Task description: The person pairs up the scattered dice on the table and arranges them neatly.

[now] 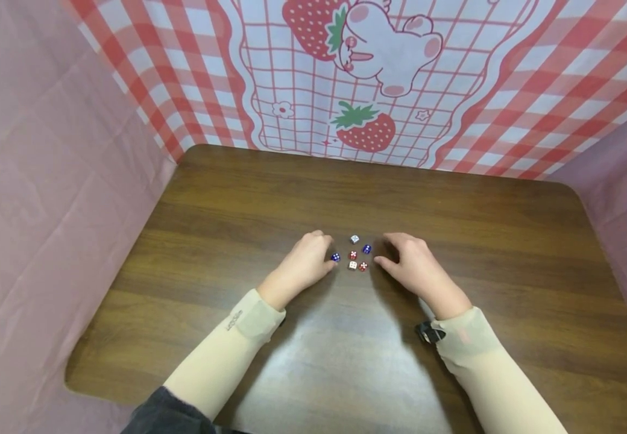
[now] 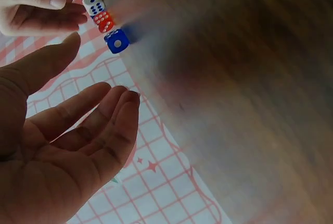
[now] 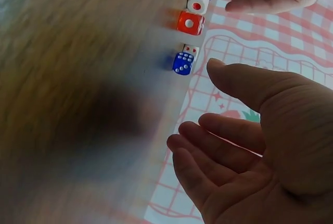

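Several small dice lie in a loose cluster on the brown wooden table. At the back is a white die, with a blue die to its right. A red die lies in the middle, and another white die and a second red die are in front. Another blue die is at the left, close to the fingertips of my left hand. My right hand is on the cluster's right side. Both hands have loosely bent fingers, thumbs apart, holding nothing.
A red-and-white checked cloth with strawberries hangs behind the table's far edge. Pink cloth hangs on the left, and more pink cloth hangs on the right. A black strap piece is at my right wrist.
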Demonstrator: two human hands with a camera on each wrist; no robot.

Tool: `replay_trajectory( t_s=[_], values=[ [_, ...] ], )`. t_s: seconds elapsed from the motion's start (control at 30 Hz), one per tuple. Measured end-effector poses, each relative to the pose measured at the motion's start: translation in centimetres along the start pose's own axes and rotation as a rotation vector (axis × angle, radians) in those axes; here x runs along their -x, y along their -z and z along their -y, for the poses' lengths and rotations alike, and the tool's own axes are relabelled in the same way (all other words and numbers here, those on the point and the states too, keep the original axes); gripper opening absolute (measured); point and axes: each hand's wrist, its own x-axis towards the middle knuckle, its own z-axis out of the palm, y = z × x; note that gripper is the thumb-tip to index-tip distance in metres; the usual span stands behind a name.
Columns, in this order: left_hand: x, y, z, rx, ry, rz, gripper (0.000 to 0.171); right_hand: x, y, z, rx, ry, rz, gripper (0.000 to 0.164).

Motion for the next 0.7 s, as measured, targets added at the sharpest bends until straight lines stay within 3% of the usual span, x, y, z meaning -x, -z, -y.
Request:
replay_trajectory(
  t_s=[0.17, 0.47, 0.7],
  values=[
    [-0.4, -0.1, -0.5, -0.044, 0.012, 0.003, 0.017, -0.6, -0.5, 0.1, 0.003, 0.024, -0.025, 0.044],
    [-1.1, -0.2, -1.3, -0.049, 0.06, 0.046, 0.017, -1.2, -0.8, 0.4, 0.001, 0.01, -0.028, 0.038],
    [-1.5, -0.4, -1.4, -0.07, 0.078, 0.044, 0.011, -1.6, -0.9, 0.5, 0.0, -0.009, -0.012, 0.035]
  ],
)
